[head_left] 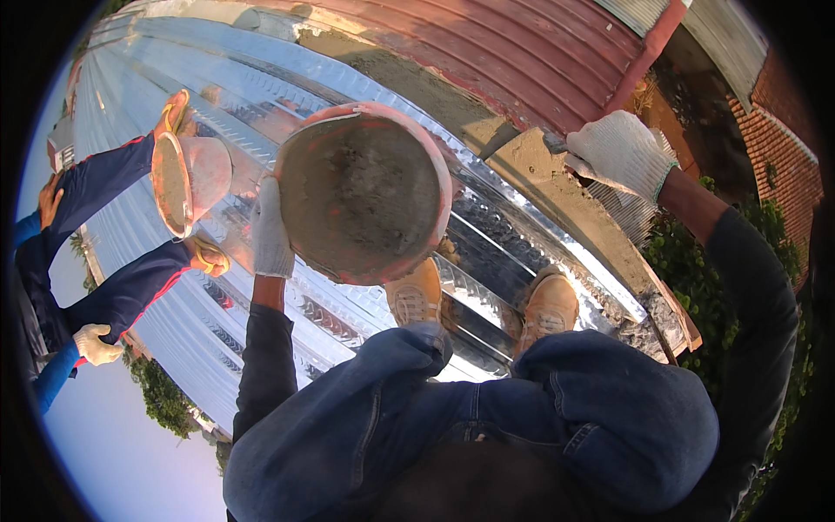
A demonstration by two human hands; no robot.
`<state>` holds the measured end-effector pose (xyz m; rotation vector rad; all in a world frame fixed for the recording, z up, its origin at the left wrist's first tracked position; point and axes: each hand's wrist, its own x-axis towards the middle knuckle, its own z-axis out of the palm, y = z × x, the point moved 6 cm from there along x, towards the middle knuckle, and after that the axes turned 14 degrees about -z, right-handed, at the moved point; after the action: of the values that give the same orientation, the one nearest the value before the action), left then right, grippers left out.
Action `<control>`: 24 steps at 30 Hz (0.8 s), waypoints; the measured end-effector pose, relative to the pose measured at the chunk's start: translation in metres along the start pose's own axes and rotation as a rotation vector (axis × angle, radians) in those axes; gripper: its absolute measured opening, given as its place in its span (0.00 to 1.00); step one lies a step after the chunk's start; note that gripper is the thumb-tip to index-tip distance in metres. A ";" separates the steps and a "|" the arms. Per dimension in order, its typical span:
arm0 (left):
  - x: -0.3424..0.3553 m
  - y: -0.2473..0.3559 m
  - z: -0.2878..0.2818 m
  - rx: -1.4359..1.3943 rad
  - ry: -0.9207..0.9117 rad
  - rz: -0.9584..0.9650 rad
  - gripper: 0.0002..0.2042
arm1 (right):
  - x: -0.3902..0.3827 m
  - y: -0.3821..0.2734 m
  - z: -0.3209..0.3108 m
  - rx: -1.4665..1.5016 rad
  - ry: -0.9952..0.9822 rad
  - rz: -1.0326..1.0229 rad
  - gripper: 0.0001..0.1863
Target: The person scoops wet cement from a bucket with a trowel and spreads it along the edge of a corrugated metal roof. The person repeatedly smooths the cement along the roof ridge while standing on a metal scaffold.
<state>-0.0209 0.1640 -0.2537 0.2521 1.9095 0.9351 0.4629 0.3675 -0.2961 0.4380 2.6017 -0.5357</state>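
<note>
A round bucket of grey wet mortar is in front of me, its rim pinkish and smeared. My left hand, in a white knit glove, grips the bucket's left side; some of its fingers are hidden behind the wall. Out to the right, my gloved right hand is closed round a trowel, its handle mostly hidden in the fist. The trowel is over a wall ledge coated with light brown mortar.
Shiny corrugated metal sheets lie under my shoes. At left, a person in dark trousers squats by a second bucket. Beyond the ledge is a red metal roof; green plants grow below its right end.
</note>
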 end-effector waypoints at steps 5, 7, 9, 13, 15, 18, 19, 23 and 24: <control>0.000 -0.008 -0.002 -0.027 -0.009 -0.040 0.29 | 0.051 0.026 -0.035 -0.187 0.040 -0.096 0.18; 0.002 -0.013 -0.009 -0.011 -0.014 -0.037 0.30 | 0.077 0.036 -0.057 -0.190 0.213 -0.134 0.20; 0.005 -0.018 -0.013 0.031 -0.034 -0.024 0.34 | 0.108 0.044 -0.072 -0.193 0.235 -0.169 0.20; -0.001 -0.021 -0.016 -0.027 -0.007 -0.065 0.30 | 0.166 0.038 -0.096 -0.192 0.340 -0.225 0.19; -0.003 -0.018 -0.010 -0.082 0.021 -0.053 0.23 | 0.186 0.039 -0.102 -0.195 0.435 -0.222 0.22; -0.005 -0.013 0.001 -0.124 -0.006 -0.064 0.23 | 0.203 0.027 -0.143 0.029 0.150 -0.008 0.26; -0.003 -0.016 0.000 -0.120 0.008 -0.070 0.23 | 0.207 0.025 -0.149 0.043 0.208 -0.016 0.25; -0.003 -0.022 -0.025 -0.051 0.041 -0.074 0.30 | 0.242 0.023 -0.153 0.116 0.171 0.007 0.24; 0.003 -0.029 -0.026 -0.032 0.027 -0.085 0.34 | 0.250 0.031 -0.140 0.115 0.135 -0.010 0.23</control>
<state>-0.0379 0.1333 -0.2697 0.1391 1.9132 0.9153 0.2122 0.5089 -0.3098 0.5148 2.7116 -0.6830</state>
